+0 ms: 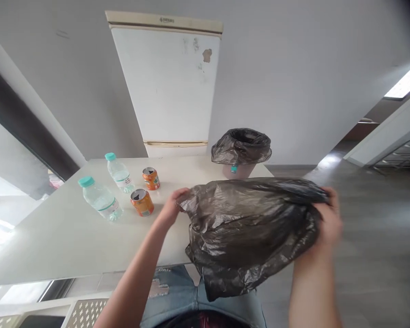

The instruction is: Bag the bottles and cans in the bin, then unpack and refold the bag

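Note:
A thin black garbage bag point(249, 232) is stretched between my two hands over the table's near right edge. My left hand point(176, 202) pinches its left upper corner. At the other end, my right hand point(330, 218) grips the bag's right side, with part of the plastic bunched against the fingers. Behind the bag stands a pinkish trash bin point(237, 171), its rim covered by another black bag point(241, 148) folded outward. Left of my left hand are two orange soda cans point(142, 203) point(151, 178), both upright with opened tops.
Two clear plastic bottles point(100, 200) point(119, 173) with teal caps stand on the left of the white table point(54, 241). A white refrigerator point(171, 86) is beyond the table. A perforated seat point(85, 313) shows at the lower left; grey floor point(372, 255) lies to the right.

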{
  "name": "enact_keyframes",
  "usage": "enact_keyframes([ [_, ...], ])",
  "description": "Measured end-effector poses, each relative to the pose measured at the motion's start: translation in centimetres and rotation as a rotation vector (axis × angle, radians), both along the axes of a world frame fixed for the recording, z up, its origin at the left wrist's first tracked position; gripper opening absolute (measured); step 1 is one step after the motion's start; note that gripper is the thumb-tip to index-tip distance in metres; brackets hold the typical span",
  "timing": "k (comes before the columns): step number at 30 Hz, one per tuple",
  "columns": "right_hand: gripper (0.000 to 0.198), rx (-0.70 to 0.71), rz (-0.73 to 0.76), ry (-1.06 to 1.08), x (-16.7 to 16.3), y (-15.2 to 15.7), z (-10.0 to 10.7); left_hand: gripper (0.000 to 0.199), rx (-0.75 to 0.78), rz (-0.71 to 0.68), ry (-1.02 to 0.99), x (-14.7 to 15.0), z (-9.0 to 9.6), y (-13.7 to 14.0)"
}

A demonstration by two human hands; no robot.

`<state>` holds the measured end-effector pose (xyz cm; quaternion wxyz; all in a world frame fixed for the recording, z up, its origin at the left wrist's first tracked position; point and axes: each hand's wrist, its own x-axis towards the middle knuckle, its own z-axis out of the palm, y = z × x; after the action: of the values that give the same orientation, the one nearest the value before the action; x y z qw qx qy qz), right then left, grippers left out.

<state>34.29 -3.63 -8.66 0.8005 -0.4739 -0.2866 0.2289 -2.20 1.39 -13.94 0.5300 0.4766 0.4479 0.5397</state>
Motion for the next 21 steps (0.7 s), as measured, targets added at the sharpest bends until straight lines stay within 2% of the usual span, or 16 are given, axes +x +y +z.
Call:
enact_keyframes([
  [3, 0.043, -0.069, 0.083, -0.051, -0.7, 2.2, -1.6, 0.027, -0.076, 0.175, 0.078, -3.9, -0.3, 0.9],
  [7, 0.034, -0.179, 0.163, -0.059, -2.7, 5.1, -4.2, 0.033, -0.049, 0.337, 0.126, -5.6, -0.3, 0.7],
  [10, 0.028, -0.207, 0.132, -0.160, -4.5, 6.2, -5.8, 0.028, 0.140, 0.551, 0.306, -5.3, 1.0, -1.9],
  [13, 0.026, -0.248, 0.046, -0.321, -6.5, 6.3, -7.3, 0.021, 0.324, 0.723, 0.513, -3.7, 3.1, -7.1],
  [14, 0.026, -0.266, 0.029, -0.343, -7.1, 6.3, -7.8, 0.019, 0.379, 0.721, 0.570, -2.7, 3.6, -9.0],
  [15, 0.028, -0.287, 0.025, -0.336, -7.7, 6.3, -8.2, 0.016, 0.441, 0.643, 0.631, -1.4, 4.0, -10.8],
  [17, 0.031, -0.326, 0.038, -0.249, -8.4, 6.7, -8.9, 0.021, 0.520, 0.319, 0.793, 1.7, 3.8, -13.7],
  [18, 0.032, -0.341, 0.052, -0.191, -8.6, 6.9, -9.2, 0.027, 0.548, 0.203, 0.866, 3.2, 3.1, -14.6],
  [19, 0.033, -0.351, 0.074, -0.141, -8.7, 7.2, -9.4, 0.040, 0.556, 0.125, 0.941, 4.6, 2.1, -15.1],
  [21, 0.035, -0.366, 0.130, -0.088, -8.2, 7.7, -9.6, 0.070, 0.532, 0.070, 1.087, 6.3, -0.2, -15.1],
])
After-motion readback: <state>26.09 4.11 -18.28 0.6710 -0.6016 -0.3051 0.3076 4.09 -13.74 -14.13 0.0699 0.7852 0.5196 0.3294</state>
